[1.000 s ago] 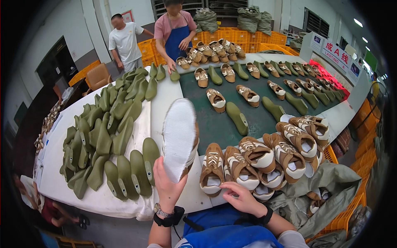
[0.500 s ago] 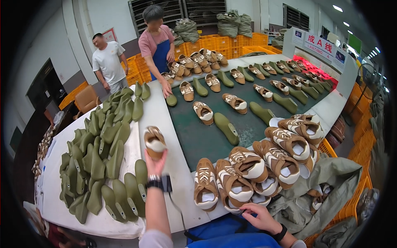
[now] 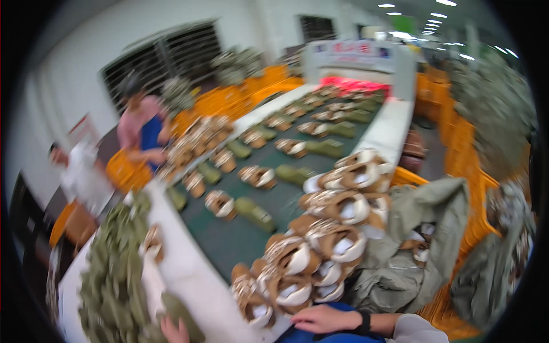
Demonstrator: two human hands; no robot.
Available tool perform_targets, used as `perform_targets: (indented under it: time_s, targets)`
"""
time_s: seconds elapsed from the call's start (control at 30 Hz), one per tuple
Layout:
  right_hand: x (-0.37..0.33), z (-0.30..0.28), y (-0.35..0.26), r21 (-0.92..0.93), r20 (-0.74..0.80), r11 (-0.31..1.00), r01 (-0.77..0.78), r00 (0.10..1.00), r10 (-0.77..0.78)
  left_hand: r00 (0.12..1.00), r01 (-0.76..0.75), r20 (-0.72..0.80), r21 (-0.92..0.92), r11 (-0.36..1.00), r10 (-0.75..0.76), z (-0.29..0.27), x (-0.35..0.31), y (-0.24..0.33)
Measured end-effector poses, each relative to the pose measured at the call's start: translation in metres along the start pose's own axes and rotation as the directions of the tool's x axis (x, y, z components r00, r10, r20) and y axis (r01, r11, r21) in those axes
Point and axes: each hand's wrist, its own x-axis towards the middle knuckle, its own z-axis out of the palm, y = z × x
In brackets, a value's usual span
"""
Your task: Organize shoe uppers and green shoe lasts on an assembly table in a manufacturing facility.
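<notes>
My left hand (image 3: 174, 330) is low at the left, against a green shoe last (image 3: 186, 318) near the table's front edge. Blur hides whether its fingers grip the last. One brown-and-white sneaker (image 3: 153, 244) lies apart on the white table strip, beside the heap of green lasts (image 3: 114, 268). My right hand (image 3: 320, 318) rests with fingers stretched out flat, holding nothing, just below a stack of brown sneakers (image 3: 291, 286) with white laces and heels.
Sneakers and green lasts lie in rows on the dark green conveyor (image 3: 194, 228), leading to a red-lit tunnel (image 3: 354, 86). A grey-green sack (image 3: 394, 286) holding shoes sits right of the stack. A co-worker in pink (image 3: 137, 131) stands by another sneaker pile (image 3: 197, 140).
The sneaker has left my left hand and lies on the table; that hand has come back to the near lasts. My view has turned right and blurred. The co-worker's hand has left the conveyor.
</notes>
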Motion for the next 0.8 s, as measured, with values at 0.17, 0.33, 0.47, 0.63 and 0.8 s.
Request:
perform_targets:
  time_s: [0.17,0.33,0.47,0.63,0.8]
  targets:
    - [-0.002,0.006,-0.012,-0.014,0.000,0.988,0.154,0.988,-0.154,0.985,-0.025,0.161,-0.239,0.971,0.065,-0.073,-0.211,0.463]
    - [-0.014,0.007,-0.020,-0.068,0.055,0.994,0.090,0.995,-0.086,0.973,-0.074,0.136,-0.590,0.804,0.189,-0.015,-0.250,0.430]
    - [-0.012,-0.003,-0.016,-0.040,0.004,0.997,0.072,0.997,-0.072,0.963,0.001,0.177,-0.753,0.659,0.202,0.110,0.055,0.072]
    - [-0.015,0.000,0.012,-0.108,-0.086,0.994,0.031,0.995,-0.040,0.910,-0.100,0.242,-0.661,0.744,0.337,0.152,0.149,0.151]
    - [-0.037,-0.023,0.007,-0.099,-0.158,0.984,-0.148,0.979,0.131,0.737,0.053,0.676,-0.049,0.997,-0.006,0.170,0.171,0.214]
